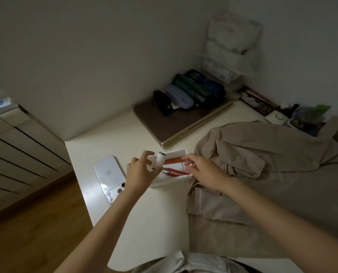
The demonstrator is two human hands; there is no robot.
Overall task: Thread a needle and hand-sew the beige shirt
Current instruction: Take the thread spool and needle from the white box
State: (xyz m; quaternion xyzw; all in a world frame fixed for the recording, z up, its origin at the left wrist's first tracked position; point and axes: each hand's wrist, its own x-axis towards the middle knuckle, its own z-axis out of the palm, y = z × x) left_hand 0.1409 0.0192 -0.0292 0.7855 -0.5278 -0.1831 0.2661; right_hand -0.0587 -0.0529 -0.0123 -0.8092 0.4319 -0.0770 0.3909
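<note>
Preparing thread: gripping white spool (158, 159) in left hand (142, 172) over sewing box (169, 182); right hand (201, 170) hold unclear; likely pulling thread end next.

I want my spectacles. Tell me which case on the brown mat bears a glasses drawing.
The pale blue-grey case, between the black case and the dark green roll; it alone is light-coloured, with the small drawing on its lid.

shirt (262, 184) cut off right, phone (108, 174) partly hidden
</note>
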